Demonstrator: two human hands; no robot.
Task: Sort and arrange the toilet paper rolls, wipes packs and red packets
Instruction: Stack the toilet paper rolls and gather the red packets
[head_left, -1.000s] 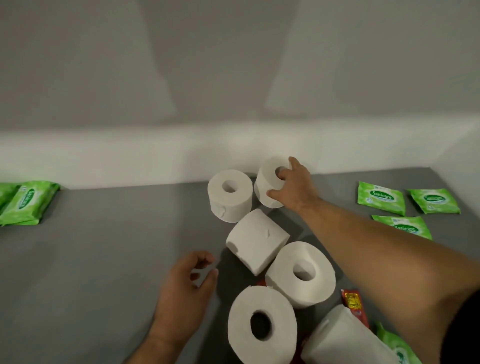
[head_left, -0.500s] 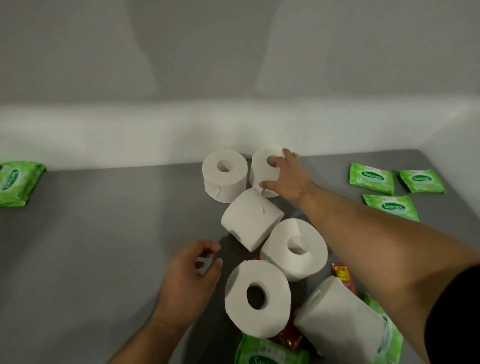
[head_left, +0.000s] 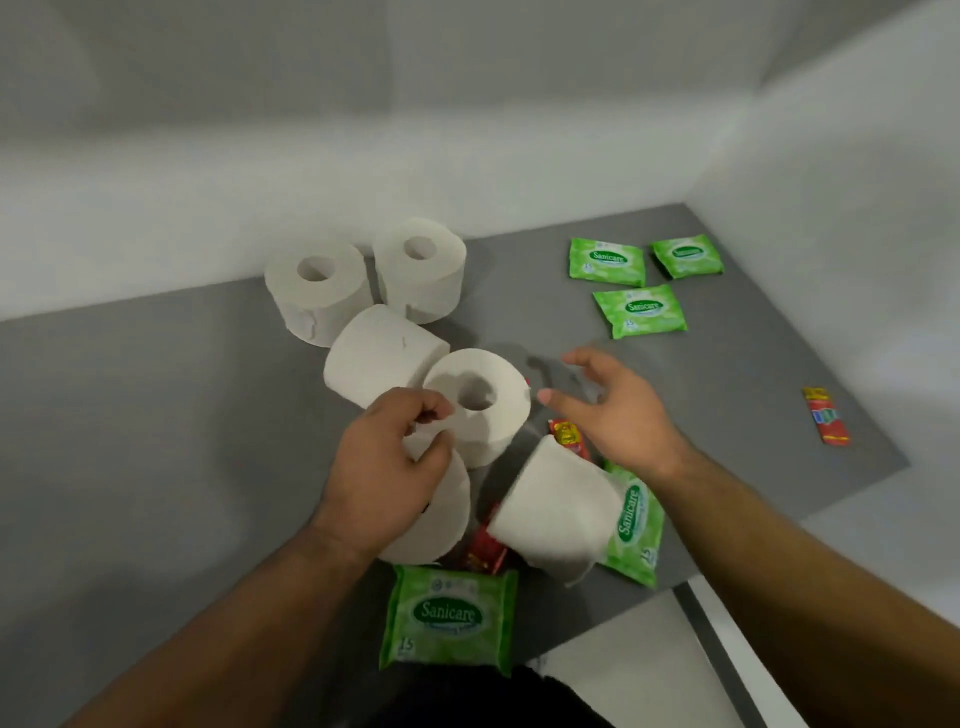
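On the near half of the grey table (head_left: 156, 415), tipped up on its rim: nearest toilet paper roll (head_left: 441, 519), core hole mostly hidden. Gripped at the upper edge by the left hand (head_left: 384, 467), thumb and curled fingers pinching the paper there.

Taking that roll as the dial's centre, 12 o'clock pointing away from the person. At 12, touching it, a centre roll (head_left: 478, 400) with core hole facing up. Toward 11, a tipped roll (head_left: 384, 353) lying on its side, pressed against the centre roll. Beyond, close to the white wall (head_left: 311, 156), two uprights side by side: back left roll (head_left: 317, 291) and back right roll (head_left: 421, 270). At 3, a sixth roll (head_left: 556, 514) on its side, partly atop a green wipes pack (head_left: 634, 525).

At 2, above the table and gripping nothing: right hand (head_left: 618, 410), fingers spread and loosely bent. Just beside it, at the sixth roll's far end, a first red packet (head_left: 566, 434), lower end hidden behind that roll. At 5, between the nearest roll and the sixth roll, a second red packet (head_left: 485, 551), half hidden. At 6, flat and label up, a near wipes pack (head_left: 449, 616).

Far out between 1 and 2, well apart from the rolls, a loose cluster: far left pack (head_left: 607, 262), far right pack (head_left: 687, 255), front pack (head_left: 640, 310). Near the table's right edge, alone, a lone red packet (head_left: 827, 415).
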